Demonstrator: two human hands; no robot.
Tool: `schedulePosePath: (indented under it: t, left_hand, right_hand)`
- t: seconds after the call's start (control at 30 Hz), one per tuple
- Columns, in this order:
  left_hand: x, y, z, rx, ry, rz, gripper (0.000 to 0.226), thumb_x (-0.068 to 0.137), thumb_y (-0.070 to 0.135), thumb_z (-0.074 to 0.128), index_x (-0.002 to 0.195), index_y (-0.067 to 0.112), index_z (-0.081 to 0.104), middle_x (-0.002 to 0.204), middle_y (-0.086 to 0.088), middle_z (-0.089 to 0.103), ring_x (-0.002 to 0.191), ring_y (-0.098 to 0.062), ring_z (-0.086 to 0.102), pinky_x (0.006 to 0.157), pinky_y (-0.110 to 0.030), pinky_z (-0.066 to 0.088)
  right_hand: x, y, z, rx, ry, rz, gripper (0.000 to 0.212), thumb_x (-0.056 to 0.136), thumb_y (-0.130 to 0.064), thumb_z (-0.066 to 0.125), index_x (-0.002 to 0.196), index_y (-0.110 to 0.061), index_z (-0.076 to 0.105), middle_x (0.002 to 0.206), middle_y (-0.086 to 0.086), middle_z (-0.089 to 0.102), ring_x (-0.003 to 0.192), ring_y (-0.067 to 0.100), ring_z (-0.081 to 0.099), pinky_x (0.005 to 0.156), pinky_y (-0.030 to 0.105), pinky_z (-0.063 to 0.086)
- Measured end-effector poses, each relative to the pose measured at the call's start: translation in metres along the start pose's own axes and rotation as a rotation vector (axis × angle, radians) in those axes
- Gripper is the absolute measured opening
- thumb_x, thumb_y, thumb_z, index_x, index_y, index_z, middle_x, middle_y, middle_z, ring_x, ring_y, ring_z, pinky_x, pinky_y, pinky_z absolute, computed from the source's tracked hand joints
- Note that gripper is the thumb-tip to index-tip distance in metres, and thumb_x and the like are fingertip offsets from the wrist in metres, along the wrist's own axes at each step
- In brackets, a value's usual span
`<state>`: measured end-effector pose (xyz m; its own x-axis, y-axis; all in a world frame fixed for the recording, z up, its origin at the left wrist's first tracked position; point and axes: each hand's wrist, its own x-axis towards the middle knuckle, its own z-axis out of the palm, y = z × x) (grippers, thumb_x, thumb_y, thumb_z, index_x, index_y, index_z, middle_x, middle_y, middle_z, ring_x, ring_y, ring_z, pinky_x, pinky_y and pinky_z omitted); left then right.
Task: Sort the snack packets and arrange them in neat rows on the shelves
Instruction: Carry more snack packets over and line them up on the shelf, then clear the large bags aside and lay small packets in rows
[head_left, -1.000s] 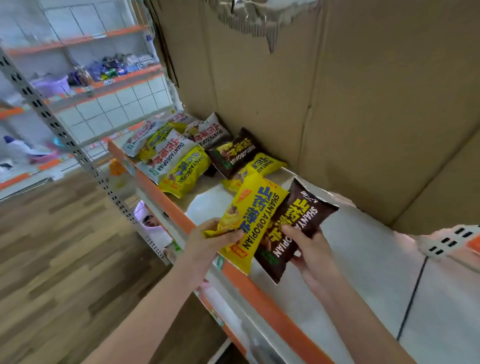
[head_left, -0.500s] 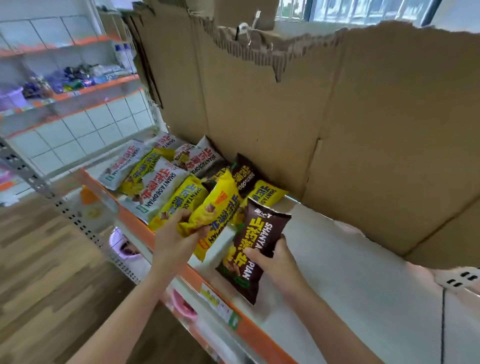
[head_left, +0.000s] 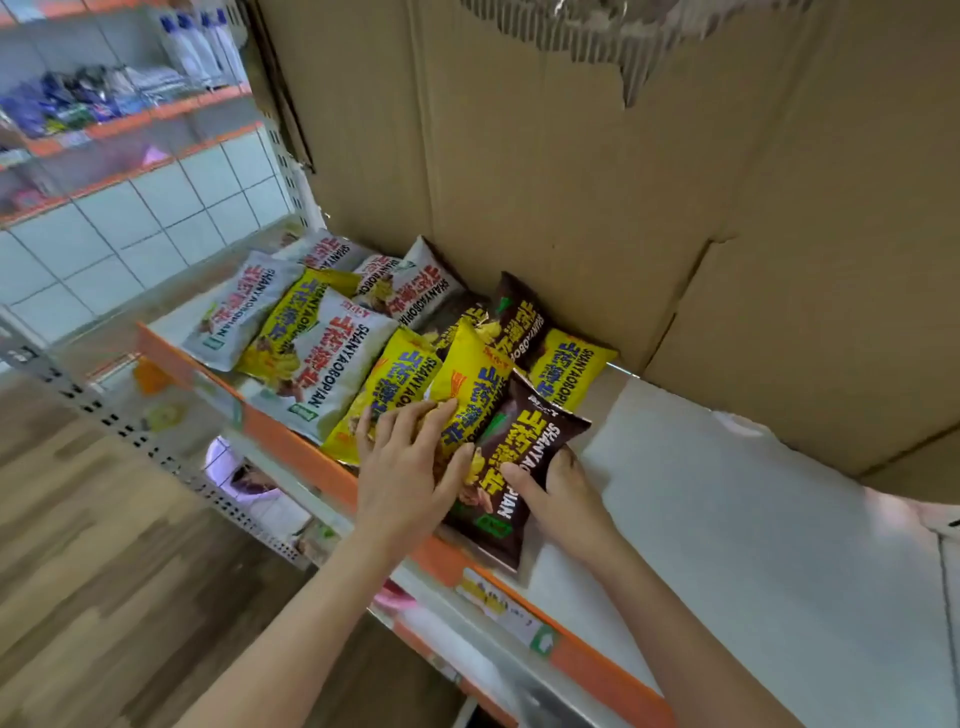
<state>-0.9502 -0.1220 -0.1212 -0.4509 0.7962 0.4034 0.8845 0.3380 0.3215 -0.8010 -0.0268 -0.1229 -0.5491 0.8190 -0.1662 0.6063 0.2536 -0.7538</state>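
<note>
While the shelf (head_left: 727, 519) carries a loose heap at its left end, we count approx. 12 snack packets in view: 4 white, 5 yellow, 3 brown; the overlap at the back makes the count uncertain.

Brown packet (head_left: 511, 470) lies at the front edge of the shelf, lower end overhanging the orange lip (head_left: 291, 441). Right hand (head_left: 558, 493) grips it from the right side, thumb across the printed face, fingers curled behind. Yellow packet (head_left: 470, 387) sits just left of it, overlapping its left edge. Left hand (head_left: 408, 467) rests on the yellow packet's lower part, fingers spread and bent over it, thumb touching the brown packet's left edge; we cannot tell if that is a real grip or only a press. Both hands are close together, nearly touching, at the front edge.

Another yellow packet (head_left: 382, 397) lies partly under the left fingers. Large white packet (head_left: 324, 364) lies next to it toward the left end.

Packets: glossy foil pillow shapes, crimped ends, bold print. Shelf top: flat, white, matte. Corrugated cardboard sheet (head_left: 597, 182) stands along the back edge, top torn and ragged. Perforated metal upright (head_left: 104, 410) at the left front corner.
</note>
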Motion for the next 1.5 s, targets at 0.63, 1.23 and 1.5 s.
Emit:
schedulePosePath:
  t: [0.63, 1.23, 1.5]
  left_hand:
    - [-0.040, 0.007, -0.003, -0.027, 0.021, 0.118, 0.046, 0.088, 0.030, 0.042, 0.125, 0.007, 0.056, 0.128, -0.010, 0.056, 0.134, -0.028, 0.034, 0.115, -0.054, 0.005]
    - [-0.173, 0.271, 0.015, -0.113, -0.446, 0.710, 0.026, 0.072, 0.029, 0.058, 0.092, 0.016, 0.067, 0.095, -0.004, 0.063, 0.081, -0.024, 0.064, 0.069, -0.034, 0.053]
    - [-0.242, 0.428, 0.033, -0.183, -0.528, 1.002, 0.035, 0.074, 0.037, 0.041, 0.090, 0.019, 0.067, 0.094, -0.001, 0.063, 0.079, -0.022, 0.064, 0.067, -0.035, 0.053]
  right_hand:
    - [-0.094, 0.051, -0.028, -0.488, 0.098, -0.126, 0.044, 0.088, -0.028, 0.041, 0.123, -0.006, 0.056, 0.105, 0.014, 0.049, 0.098, 0.031, 0.052, 0.084, 0.038, 0.046]
    - [-0.328, 0.197, -0.140, -0.772, 0.295, -0.017, 0.043, 0.063, -0.032, 0.066, 0.105, -0.025, 0.067, 0.104, -0.005, 0.066, 0.095, 0.015, 0.064, 0.078, 0.032, 0.052]
    - [-0.466, 0.278, -0.206, -0.698, 0.478, 0.339, 0.051, 0.059, -0.027, 0.077, 0.109, -0.022, 0.066, 0.112, -0.002, 0.064, 0.104, 0.019, 0.063, 0.072, 0.036, 0.058]
